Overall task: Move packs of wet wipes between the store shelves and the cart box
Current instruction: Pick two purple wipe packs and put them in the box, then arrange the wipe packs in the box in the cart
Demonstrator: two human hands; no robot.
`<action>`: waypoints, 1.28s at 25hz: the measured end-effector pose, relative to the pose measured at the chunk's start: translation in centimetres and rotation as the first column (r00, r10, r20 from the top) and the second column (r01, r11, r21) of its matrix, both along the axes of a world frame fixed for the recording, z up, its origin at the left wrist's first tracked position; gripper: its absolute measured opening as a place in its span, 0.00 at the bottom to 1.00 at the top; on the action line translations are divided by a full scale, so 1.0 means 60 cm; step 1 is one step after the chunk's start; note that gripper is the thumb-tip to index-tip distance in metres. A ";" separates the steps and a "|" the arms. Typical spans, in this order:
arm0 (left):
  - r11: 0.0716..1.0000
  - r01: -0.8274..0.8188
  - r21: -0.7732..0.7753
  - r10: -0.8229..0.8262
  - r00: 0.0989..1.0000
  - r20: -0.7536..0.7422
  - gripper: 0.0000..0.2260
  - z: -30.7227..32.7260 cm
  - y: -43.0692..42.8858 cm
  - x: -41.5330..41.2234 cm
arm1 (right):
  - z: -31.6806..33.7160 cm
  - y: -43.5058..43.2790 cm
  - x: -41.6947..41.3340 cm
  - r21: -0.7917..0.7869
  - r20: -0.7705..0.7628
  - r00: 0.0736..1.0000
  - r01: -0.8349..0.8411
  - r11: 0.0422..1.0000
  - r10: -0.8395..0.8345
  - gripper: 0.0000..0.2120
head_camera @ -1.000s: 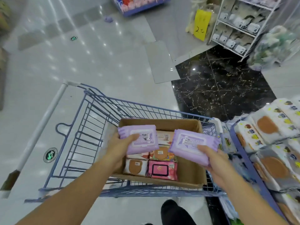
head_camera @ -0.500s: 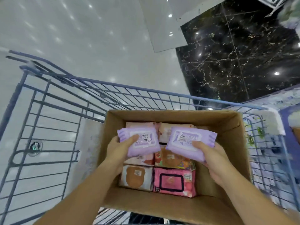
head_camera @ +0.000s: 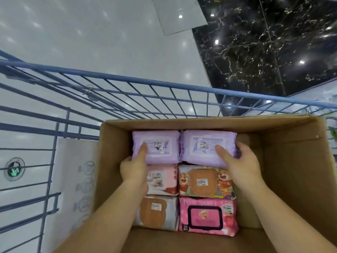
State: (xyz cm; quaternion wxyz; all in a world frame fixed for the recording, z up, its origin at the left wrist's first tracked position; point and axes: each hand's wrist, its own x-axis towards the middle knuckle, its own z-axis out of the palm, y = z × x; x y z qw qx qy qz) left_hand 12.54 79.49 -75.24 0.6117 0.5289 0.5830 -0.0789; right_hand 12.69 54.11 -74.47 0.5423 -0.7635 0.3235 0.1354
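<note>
Head view: cardboard box (head_camera: 200, 123) sits inside a blue wire cart (head_camera: 127, 80), seen from above. Six wipe packs lie in the box in two columns, three rows, filling the left part. The right part of the box floor is bare.

Far row: left purple pack (head_camera: 156, 143) and right purple pack (head_camera: 206, 141), side by side, edges touching, both against the far wall. The left hand (head_camera: 134, 168) grips the left purple pack at its near-left corner, thumb on the top face, fingers tucked at the side. The right hand (head_camera: 240, 165) grips the right purple pack, thumb on top, fingers wrapped round the right edge. Hard to tell whether these two rest on something below or hang in the grip.

Middle row: pale pink pack (head_camera: 164, 179) on the left, partly under the left wrist, and bear pack (head_camera: 202, 181) on the right. Near row: white pack (head_camera: 155, 210) with a brown lid on the left, hot pink pack (head_camera: 206, 214) on the right.

A white panel (head_camera: 73, 179) stands between the box's left wall and the cart side. Beyond the cart are white floor (head_camera: 91, 33) and black marble tile (head_camera: 264, 42). A green floor sticker (head_camera: 14, 168) shows through the bars on the left.
</note>
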 end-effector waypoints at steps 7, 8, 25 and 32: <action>0.991 -0.076 -0.106 0.073 0.997 -0.033 0.12 0.015 0.005 0.010 | 0.009 0.012 0.003 -0.109 -0.022 0.992 -0.129 0.986 0.127 0.09; 0.992 -0.073 -0.107 0.070 0.997 -0.026 0.10 0.018 0.006 0.009 | 0.008 0.013 0.000 -0.123 -0.037 0.991 -0.129 0.984 0.125 0.09; 0.441 0.892 0.101 -0.897 0.434 0.084 0.28 0.342 -0.176 -0.086 | 0.313 -0.005 -0.200 0.034 -0.064 0.981 0.186 0.982 -0.184 0.15; 0.055 0.973 0.222 -0.980 0.011 0.197 0.17 0.500 -0.268 -0.182 | 0.481 -0.100 -0.384 0.077 0.029 0.916 0.397 0.915 -0.400 0.21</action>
